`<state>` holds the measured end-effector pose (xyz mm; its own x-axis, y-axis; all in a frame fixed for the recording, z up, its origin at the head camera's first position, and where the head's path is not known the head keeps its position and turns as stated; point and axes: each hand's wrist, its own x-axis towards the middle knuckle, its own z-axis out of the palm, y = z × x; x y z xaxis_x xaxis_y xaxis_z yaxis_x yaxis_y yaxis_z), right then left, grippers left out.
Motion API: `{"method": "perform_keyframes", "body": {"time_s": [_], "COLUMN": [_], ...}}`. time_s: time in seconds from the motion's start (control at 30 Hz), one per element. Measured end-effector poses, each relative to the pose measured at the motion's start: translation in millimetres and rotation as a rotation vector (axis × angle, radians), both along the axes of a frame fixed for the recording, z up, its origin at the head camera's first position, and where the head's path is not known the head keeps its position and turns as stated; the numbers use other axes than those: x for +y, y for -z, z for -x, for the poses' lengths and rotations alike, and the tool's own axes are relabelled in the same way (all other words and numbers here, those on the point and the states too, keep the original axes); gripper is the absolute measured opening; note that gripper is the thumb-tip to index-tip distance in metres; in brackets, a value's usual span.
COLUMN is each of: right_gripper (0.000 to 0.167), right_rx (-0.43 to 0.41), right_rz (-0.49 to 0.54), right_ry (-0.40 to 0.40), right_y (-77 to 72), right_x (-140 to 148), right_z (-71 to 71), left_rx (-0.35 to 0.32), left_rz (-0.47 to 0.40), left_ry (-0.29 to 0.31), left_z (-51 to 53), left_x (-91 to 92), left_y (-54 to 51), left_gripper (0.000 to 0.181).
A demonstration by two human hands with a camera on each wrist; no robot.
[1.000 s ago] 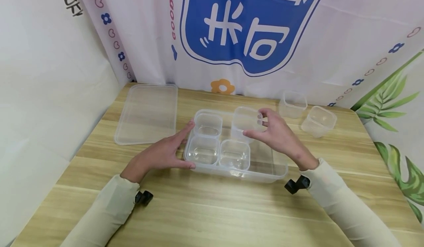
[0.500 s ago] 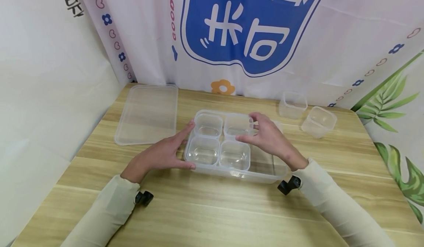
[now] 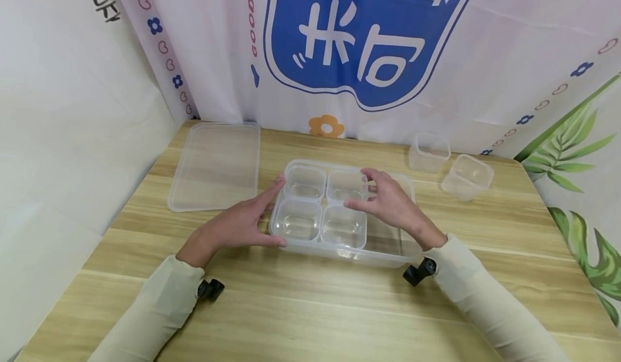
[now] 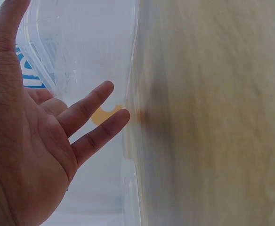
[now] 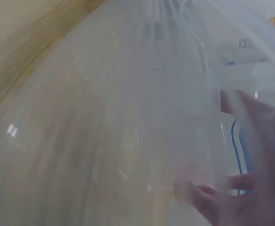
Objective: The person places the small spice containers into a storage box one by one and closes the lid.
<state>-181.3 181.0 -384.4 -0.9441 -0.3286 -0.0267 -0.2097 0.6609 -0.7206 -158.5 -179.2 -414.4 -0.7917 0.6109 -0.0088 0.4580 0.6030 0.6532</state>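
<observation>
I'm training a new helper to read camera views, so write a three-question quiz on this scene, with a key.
1. How many small cups stand inside the large container?
2. True or false: the flat lid covers the large container.
3. What is the right hand touching?
A) the flat lid
B) a small cup inside the container
C) a small cup outside the container

Key:
1. Four.
2. False; the flat lid lies on the table, left of the container.
3. B.

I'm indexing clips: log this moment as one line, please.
left hand: at box, left end; right hand: holding cup in box; box: three other cups; lid: flat, left; two cups: outside box, right
</observation>
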Motion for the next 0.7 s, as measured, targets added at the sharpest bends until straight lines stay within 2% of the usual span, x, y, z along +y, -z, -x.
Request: {"method": "perform_keyframes", "body": {"time_s": [0.37, 0.7], "right_gripper": [0.102, 0.102], "right_rx": [-0.027, -0.05], "right_rz": [0.067, 0.057], "right_ry": [-0.027, -0.017], "right_y": [4.7, 8.4], "right_x": [1.3, 1.9], "right_z": [0.2, 0.6], "left_rx": [-0.004, -0.015], "left_rz": [-0.009, -0.007], "left_ry": [0.002, 0.002], "left_z": [0.2, 0.9], "left_x": [-0.1, -0.7], "left_y": [-1.5, 0.7], "left_gripper": [0.131, 0.131]}}
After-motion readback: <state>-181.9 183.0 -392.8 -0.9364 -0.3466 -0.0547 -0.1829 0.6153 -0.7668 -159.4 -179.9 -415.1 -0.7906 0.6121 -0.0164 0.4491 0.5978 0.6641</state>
